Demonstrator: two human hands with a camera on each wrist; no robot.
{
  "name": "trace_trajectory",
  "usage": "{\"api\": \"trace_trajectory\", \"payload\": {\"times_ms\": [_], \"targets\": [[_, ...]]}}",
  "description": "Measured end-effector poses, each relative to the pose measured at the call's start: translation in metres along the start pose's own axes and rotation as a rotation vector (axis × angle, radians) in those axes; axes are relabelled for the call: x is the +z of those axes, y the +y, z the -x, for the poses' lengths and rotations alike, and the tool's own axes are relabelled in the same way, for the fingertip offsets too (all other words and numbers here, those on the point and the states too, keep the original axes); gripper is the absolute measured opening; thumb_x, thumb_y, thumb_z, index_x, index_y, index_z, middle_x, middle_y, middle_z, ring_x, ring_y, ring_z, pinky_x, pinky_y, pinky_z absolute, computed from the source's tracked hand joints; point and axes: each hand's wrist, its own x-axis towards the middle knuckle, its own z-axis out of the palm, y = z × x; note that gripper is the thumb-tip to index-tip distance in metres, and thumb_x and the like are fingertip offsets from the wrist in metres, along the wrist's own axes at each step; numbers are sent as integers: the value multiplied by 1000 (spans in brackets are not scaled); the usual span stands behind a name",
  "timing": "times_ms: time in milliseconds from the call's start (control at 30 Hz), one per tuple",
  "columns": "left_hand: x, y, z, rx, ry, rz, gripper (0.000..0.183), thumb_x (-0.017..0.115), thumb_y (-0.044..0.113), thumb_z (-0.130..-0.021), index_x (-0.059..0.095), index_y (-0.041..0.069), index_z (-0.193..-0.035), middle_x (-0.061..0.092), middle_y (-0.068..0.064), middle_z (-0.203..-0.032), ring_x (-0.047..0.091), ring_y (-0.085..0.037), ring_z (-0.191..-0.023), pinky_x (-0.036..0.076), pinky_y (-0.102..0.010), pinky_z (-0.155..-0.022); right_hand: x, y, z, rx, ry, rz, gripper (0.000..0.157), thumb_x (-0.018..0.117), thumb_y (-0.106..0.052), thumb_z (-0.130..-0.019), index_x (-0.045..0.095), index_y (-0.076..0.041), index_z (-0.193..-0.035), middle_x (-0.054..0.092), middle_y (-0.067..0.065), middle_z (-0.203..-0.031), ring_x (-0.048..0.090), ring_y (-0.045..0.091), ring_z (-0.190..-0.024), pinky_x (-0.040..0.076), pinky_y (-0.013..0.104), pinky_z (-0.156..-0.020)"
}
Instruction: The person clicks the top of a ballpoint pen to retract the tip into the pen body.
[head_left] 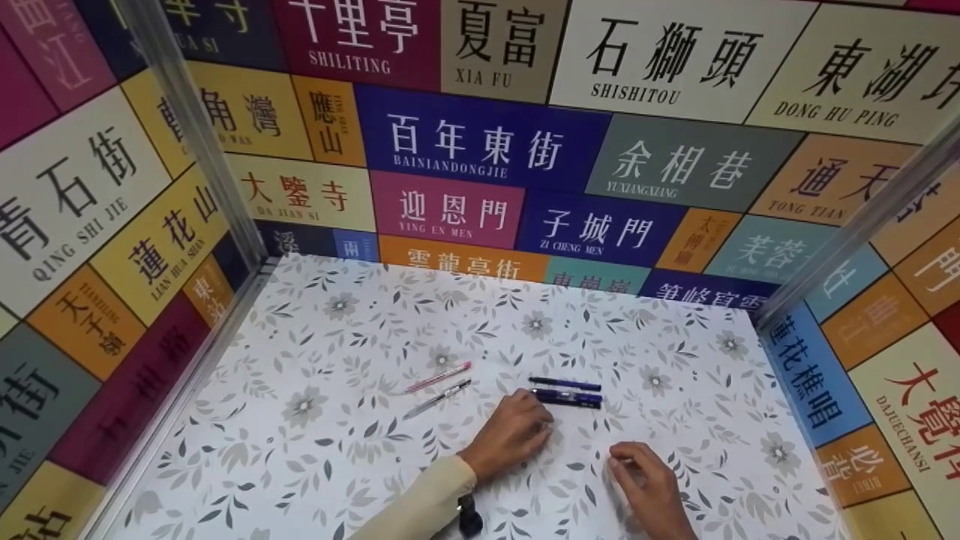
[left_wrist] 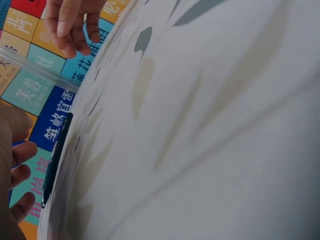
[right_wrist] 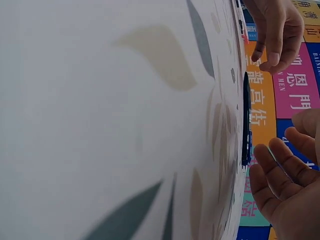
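Observation:
Dark blue pens lie side by side at mid-table, one of them a little farther back. My left hand is just in front of their left ends; in the right wrist view this hand shows loosely bent fingers and nothing in them. Lower right of the pens is my right hand, its fingers relaxed and holding nothing. The right wrist view shows its palm and spread fingers beside a dark pen. To the left lie a pink-capped pen and a clear pen with dark parts.
A white tabletop with grey flowers and leaves lies under everything. Panels of coloured signs stand along its back and both sides. Metal corner posts rise at the back corners. A dark band is on the left wrist.

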Motion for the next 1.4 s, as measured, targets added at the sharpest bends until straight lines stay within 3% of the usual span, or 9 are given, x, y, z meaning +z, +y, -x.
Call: {"api": "trace_trajectory", "payload": {"times_ms": [600, 1000, 1400], "targets": [[7, -9, -1, -3, 1, -18, 14, 82, 17, -98, 80, 11, -110, 73, 0, -107, 61, -20, -106, 50, -34, -90, -1, 1, 0, -56, 6, -5, 19, 80, 12, -92, 78, -1, -106, 75, 2, -107, 71, 6, -94, 54, 12, -82], [18, -21, -7, -16, 31, -84, 14, 83, 18, -96, 80, 13, -108, 73, 3, -111, 59, -19, -111, 47, -36, -92, -3, 1, 1, -5, -24, 12, 17, 79, 7, -96, 79, -4, -109, 74, -1, -110, 71, 6, -91, 56, 15, -79], [24, -32, -15, -39, 69, -122, 9, 81, 13, -95, 80, 14, -104, 72, 2, -108, 61, -23, -112, 49, -42, -91, -3, 3, 3, -114, 20, -40, 22, 80, 13, -92, 79, -4, -107, 75, 8, -108, 72, 10, -91, 54, 12, -80]]}}
